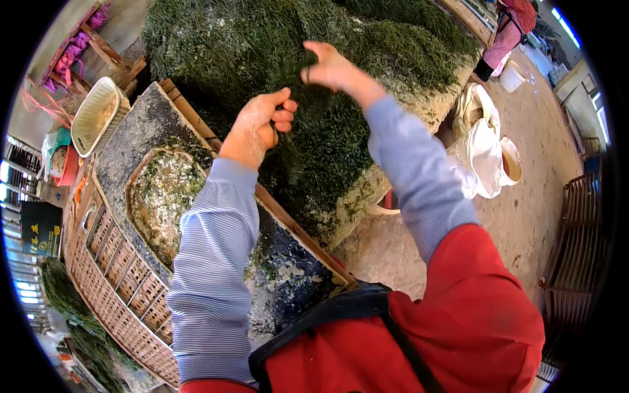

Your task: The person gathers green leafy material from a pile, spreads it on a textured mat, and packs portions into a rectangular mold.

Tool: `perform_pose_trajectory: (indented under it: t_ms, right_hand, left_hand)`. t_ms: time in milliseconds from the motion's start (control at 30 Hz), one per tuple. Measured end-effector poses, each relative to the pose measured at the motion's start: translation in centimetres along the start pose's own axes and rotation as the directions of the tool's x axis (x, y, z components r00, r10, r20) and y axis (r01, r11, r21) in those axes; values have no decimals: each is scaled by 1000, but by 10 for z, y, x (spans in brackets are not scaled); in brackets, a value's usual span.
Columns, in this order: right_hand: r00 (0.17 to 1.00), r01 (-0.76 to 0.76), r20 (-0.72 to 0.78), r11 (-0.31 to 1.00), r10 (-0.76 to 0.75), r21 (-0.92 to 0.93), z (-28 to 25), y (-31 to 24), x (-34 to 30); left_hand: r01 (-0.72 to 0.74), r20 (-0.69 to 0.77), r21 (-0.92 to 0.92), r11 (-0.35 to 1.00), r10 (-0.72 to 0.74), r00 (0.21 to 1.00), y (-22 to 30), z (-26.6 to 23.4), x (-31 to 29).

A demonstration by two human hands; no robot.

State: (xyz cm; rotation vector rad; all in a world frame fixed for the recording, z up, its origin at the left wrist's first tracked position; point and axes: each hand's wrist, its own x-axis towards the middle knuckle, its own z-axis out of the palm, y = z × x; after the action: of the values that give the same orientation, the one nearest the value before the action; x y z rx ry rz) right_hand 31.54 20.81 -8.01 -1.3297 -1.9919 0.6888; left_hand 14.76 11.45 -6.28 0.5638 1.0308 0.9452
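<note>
Okay so, nearest in, a board (pixel 137 124) is sitting left of the heap of weed (pixel 242 46), with a tray (pixel 129 206) on it holding pale, crumbly bits. The heap itself is lying below both hands. Left hand (pixel 262 124) is hovering over it, fingers curled in, looks like they're clamping some dark strands (pixel 296 154). Right hand (pixel 331 69) is hanging over the heap's farther part, blurry: fingers are looking parted, something dark's between them, can't tell if it's pinching.

My guess: the weed's feeling soft and light in small bunches, maybe damp and slippery, tangling easily, with thin strands snapping. I'd be gripping small bunches mid-length, not by the tips. Farther off, right of the heap, white sacks (pixel 481 157) are slumping.
</note>
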Motion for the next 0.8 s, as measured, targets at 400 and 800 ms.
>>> perform_pose_trajectory:
  t_ms: [400,800]
  right_hand:
    - [648,649,317,720,-692,246,233,56,-202]
    - [744,464,625,857,-238,-226,285,11,-49]
  left_hand:
    - [-142,496,146,979,52,867,176,-8,-24]
    - [-203,371,2,979,188,910,211,-34,-8]
